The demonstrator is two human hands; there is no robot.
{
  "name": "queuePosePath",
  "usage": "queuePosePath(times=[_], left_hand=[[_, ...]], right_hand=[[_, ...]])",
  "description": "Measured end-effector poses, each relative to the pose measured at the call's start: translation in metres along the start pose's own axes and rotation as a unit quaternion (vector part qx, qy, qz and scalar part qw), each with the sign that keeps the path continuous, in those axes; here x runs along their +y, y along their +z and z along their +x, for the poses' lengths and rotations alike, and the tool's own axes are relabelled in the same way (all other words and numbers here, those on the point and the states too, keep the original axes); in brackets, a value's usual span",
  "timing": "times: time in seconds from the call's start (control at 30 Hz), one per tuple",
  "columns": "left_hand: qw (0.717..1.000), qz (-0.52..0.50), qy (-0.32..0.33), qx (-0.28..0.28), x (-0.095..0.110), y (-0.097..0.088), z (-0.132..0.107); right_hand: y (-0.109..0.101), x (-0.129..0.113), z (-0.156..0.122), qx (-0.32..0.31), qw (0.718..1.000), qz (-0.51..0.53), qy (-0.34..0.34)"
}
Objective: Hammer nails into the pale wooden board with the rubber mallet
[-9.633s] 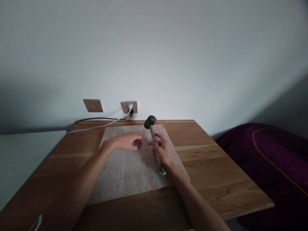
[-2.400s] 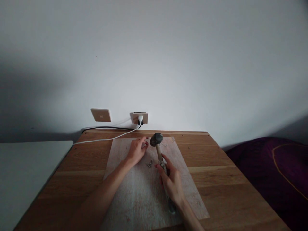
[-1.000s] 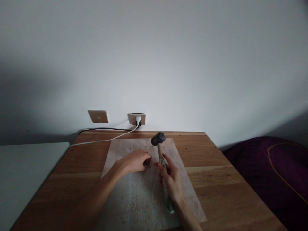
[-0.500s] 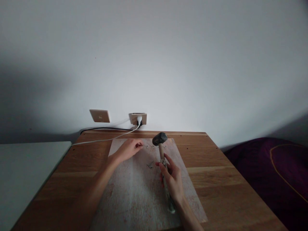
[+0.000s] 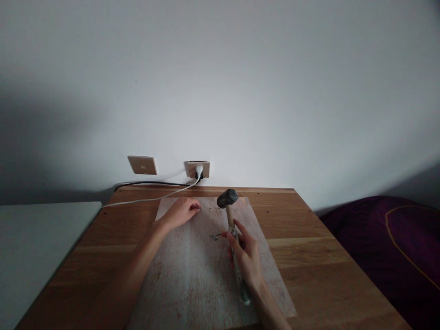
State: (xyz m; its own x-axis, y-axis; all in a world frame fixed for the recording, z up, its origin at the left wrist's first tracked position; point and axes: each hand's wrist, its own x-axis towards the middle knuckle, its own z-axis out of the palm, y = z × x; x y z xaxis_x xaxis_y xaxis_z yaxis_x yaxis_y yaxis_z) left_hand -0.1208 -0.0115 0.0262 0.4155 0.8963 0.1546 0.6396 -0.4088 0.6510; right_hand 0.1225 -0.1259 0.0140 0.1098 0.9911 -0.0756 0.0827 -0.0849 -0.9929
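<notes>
My right hand grips the wooden handle of a hammer, whose dark head is raised over the far part of a pale board. My left hand rests near the board's far edge with its fingertips pinched on a small nail that stands on the board. A few loose nails lie on the board just left of the hammer handle. Tiny nail heads dot the board's far edge.
The board lies on a wooden table against a white wall. Two wall plates sit behind it, with a white cable and a black one running left. A white surface is at left, a purple cushion at right.
My left hand left the loose nails near the hammer and moved to the board's far edge, fingers now pinched there. The hammer in my right hand has barely moved.
</notes>
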Motion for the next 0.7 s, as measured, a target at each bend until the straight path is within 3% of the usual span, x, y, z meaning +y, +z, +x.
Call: queuePosePath(times=[0.47, 0.7], left_hand=[[0.999, 0.004, -0.010, -0.036, 0.006, -0.003, -0.002], [0.999, 0.006, 0.017, 0.036, 0.005, 0.012, 0.002]], right_hand=[[0.001, -0.004, -0.001, 0.003, 1.000, -0.004, 0.001], [0.002, -0.003, -0.001, -0.003, 1.000, 0.000, 0.000]])
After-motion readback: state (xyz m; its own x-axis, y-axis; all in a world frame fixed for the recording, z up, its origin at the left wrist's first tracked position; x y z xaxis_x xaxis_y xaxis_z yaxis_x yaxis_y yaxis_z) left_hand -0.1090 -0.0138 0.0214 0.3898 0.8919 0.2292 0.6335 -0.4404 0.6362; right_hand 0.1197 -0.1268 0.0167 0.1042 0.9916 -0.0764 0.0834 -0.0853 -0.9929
